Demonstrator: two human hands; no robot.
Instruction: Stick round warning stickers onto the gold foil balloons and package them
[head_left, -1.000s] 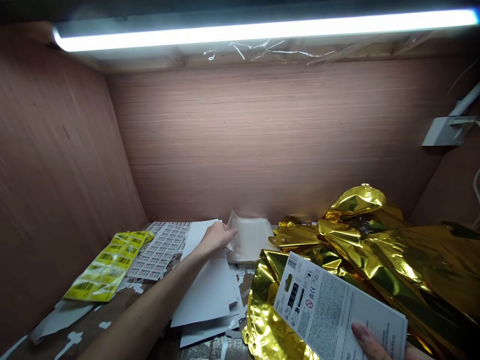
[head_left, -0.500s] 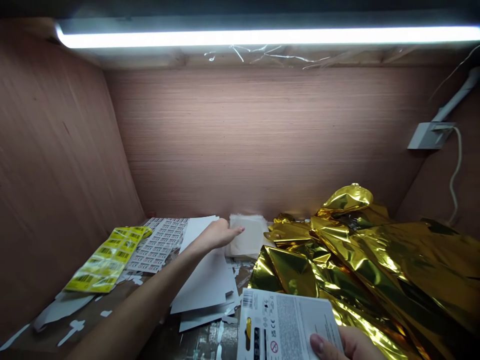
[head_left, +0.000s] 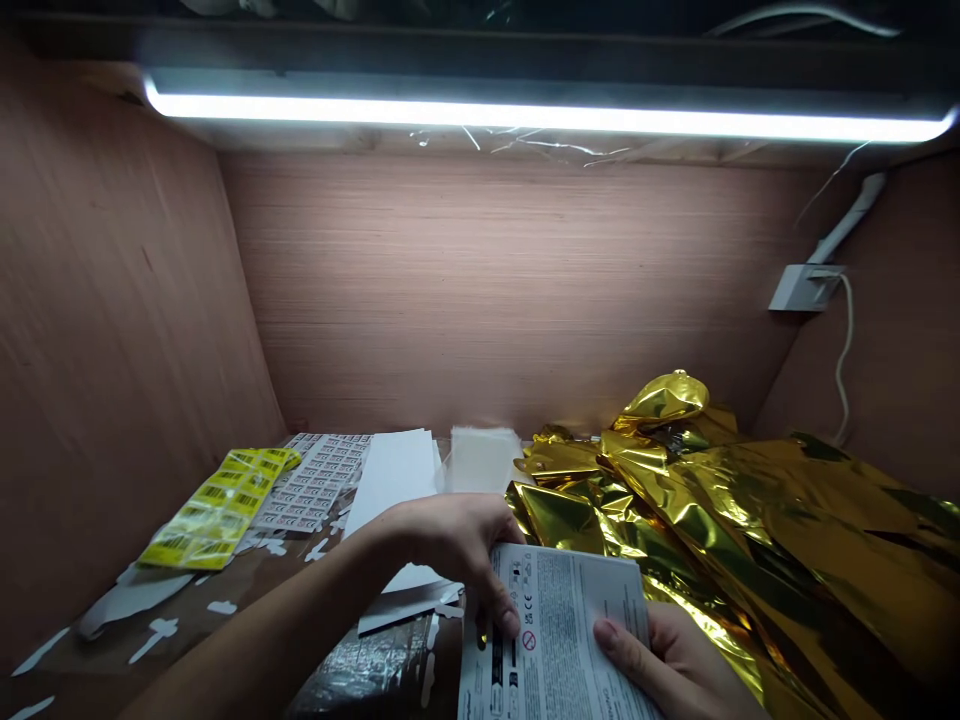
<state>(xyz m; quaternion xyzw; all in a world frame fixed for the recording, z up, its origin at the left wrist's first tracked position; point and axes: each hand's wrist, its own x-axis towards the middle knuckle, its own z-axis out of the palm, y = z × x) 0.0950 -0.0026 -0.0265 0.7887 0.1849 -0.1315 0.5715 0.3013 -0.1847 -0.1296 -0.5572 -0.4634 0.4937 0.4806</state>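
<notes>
**Card held in both hands at the front of the desk**

At the bottom centre of the frame a printed card (head_left: pixel 559 640) is held between both hands, text side up. The right hand (head_left: pixel 675 665) is closed on its lower right part, thumb laid across the print and fingers hidden beneath. The left hand (head_left: pixel 457 545) is curled over the card's upper left corner, fingertips pressed on the left edge near the printed symbols; its forearm is stretched in from the lower left of the frame. The card is raised just above the desk (head_left: pixel 247 590), its upper edge overlapping the gold foil (head_left: pixel 750 530).

As far as can be judged, the work is at an early stage: the card is gripped and nothing is seen attached to or wrapped around it, while the foil lies crumpled and unfolded over the right half of the desk, so everything beyond the pick-up appears left to do.

Behind the left hand, white sheets (head_left: pixel 397 470) are stacked at centre, with a clear bag (head_left: pixel 484 458) just beyond them. Farther left, a white label sheet (head_left: pixel 315 485) and yellow barcode labels (head_left: pixel 217 505) are laid, with paper scraps scattered around. At the upper right a socket (head_left: pixel 806 287) is fixed to the wall; a lamp (head_left: pixel 540 115) is lit along the top.
</notes>
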